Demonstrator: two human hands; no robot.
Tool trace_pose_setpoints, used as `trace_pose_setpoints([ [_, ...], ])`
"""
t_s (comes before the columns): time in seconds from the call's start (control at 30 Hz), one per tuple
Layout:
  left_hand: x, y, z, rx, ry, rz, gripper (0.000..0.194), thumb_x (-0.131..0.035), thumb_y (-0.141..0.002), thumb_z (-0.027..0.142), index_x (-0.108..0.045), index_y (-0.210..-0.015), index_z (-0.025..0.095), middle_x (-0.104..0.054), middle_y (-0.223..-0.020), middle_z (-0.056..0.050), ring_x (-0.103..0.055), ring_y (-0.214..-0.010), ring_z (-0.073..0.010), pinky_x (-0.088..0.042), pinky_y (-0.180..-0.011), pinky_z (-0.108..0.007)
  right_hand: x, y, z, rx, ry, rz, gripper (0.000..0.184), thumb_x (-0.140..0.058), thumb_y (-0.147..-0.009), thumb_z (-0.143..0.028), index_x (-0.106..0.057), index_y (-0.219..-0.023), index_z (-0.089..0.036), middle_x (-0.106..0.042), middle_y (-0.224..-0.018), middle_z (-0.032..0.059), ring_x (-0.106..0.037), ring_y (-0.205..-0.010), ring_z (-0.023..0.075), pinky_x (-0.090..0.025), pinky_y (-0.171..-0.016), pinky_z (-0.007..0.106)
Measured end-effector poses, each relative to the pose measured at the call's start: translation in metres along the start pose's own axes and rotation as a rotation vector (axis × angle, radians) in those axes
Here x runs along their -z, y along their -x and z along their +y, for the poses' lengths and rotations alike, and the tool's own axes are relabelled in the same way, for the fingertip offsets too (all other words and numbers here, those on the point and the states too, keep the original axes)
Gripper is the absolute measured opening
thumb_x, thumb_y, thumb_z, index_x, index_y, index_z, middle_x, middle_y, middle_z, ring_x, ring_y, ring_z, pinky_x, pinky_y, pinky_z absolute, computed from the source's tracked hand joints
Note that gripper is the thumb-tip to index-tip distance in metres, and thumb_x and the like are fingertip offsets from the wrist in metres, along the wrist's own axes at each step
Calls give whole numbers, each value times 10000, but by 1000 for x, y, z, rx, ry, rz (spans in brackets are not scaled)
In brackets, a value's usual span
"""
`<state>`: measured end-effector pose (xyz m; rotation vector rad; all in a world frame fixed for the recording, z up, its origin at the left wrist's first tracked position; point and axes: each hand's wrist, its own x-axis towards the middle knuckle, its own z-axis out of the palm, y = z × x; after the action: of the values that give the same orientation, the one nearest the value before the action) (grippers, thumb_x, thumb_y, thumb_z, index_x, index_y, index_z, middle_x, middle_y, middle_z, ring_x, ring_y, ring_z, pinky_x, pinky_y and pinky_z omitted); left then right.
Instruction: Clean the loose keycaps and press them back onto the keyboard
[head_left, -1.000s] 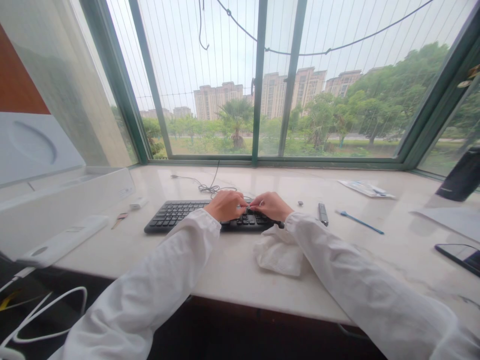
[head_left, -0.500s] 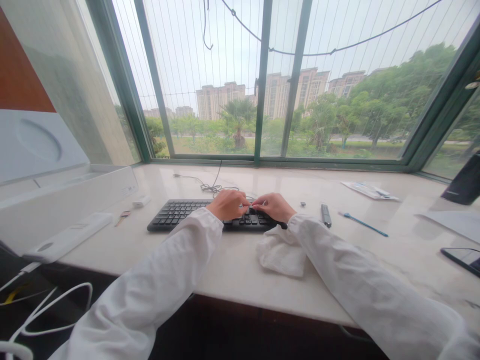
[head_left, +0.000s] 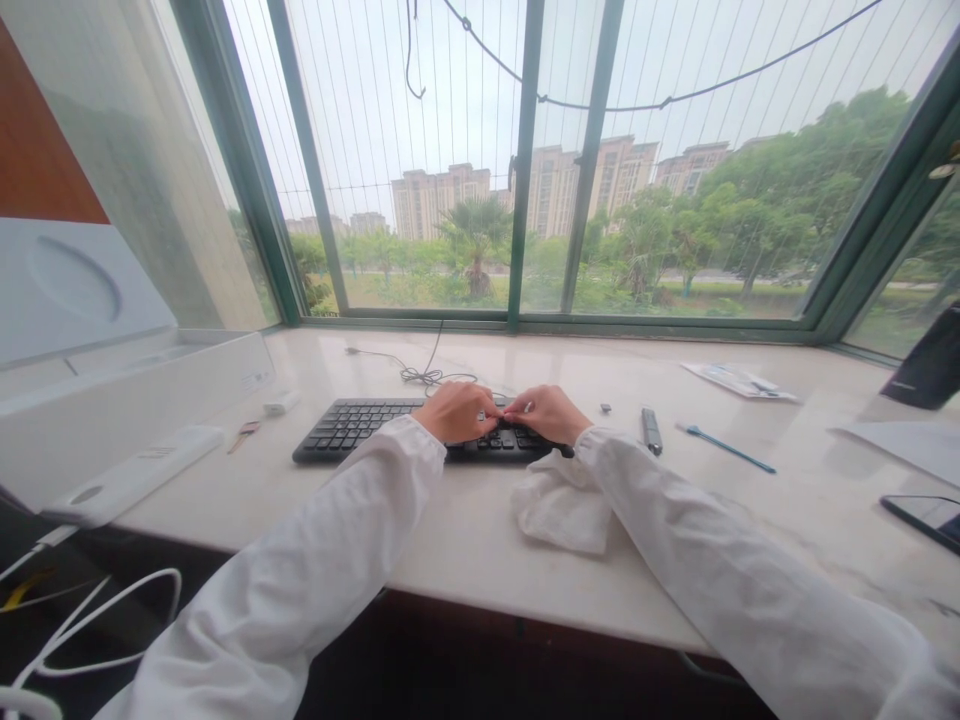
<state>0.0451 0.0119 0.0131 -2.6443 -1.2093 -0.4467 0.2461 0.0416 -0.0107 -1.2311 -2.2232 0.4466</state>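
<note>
A black keyboard (head_left: 358, 428) lies on the pale countertop, partly covered by both hands. Over its right half, my left hand (head_left: 459, 410) is closed, thumb and forefinger pinched together. My right hand (head_left: 551, 413) faces it, also in a pinch, the fingertips of both hands nearly meeting above the keys. A small dark bit shows between the fingertips, too small to name. Under my right wrist a crumpled white cloth (head_left: 562, 505) lies against the keyboard's front edge. A small dark piece, like a keycap (head_left: 605, 408), sits to the right of my right hand.
Rightward lie a dark handheld tool (head_left: 651, 431), a blue stick (head_left: 731, 449), a clear packet (head_left: 739, 382) and a phone (head_left: 926, 518). A coiled cable (head_left: 427, 376) rests behind the keyboard. At left are a white box (head_left: 135, 390), a power strip (head_left: 142, 475) and a small brush (head_left: 244, 436).
The fingertips of both hands have shifted slightly at the same spot over the keyboard, my left fingers pointing a little lower. Nothing else has visibly moved.
</note>
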Motion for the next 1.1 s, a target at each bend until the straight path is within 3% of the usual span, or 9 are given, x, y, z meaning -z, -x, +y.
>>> trace_pose_setpoints([
  [0.2,-2,-1,3,37,7,-8,249,-531,-797,357,-767,-777,279,-717,-784,-16,-623,-680,-176,-381,-593,-267,-1,-2,-2,-58,-5,-24,268,-665,-777,-410,-790,-879,-196,-754,-782,36,-651,-707,152,-451,-634,213],
  [0.33,-5,-3,4,124,-3,-38,304,-511,-801,424,-757,-729,260,-695,-687,-41,-621,-660,-196,-383,-591,-277,-4,-4,-7,-140,43,40,208,-687,-759,-342,-784,-859,-189,-757,-831,46,-669,-761,159,-467,-696,218],
  [0.47,-5,-5,8,203,-20,-71,363,-497,-801,454,-739,-654,227,-664,-609,-65,-610,-617,-199,-383,-584,-278,-6,-6,-8,-210,69,7,218,-674,-765,-344,-784,-881,-195,-758,-862,54,-677,-812,174,-474,-702,221],
  [1.1,-2,-12,14,240,-33,-121,364,-501,-782,419,-681,-555,198,-641,-560,-71,-610,-601,-196,-371,-559,-273,-9,-20,-9,-330,125,-110,267,-661,-716,-373,-777,-902,-220,-729,-847,58,-659,-855,199,-443,-693,246],
])
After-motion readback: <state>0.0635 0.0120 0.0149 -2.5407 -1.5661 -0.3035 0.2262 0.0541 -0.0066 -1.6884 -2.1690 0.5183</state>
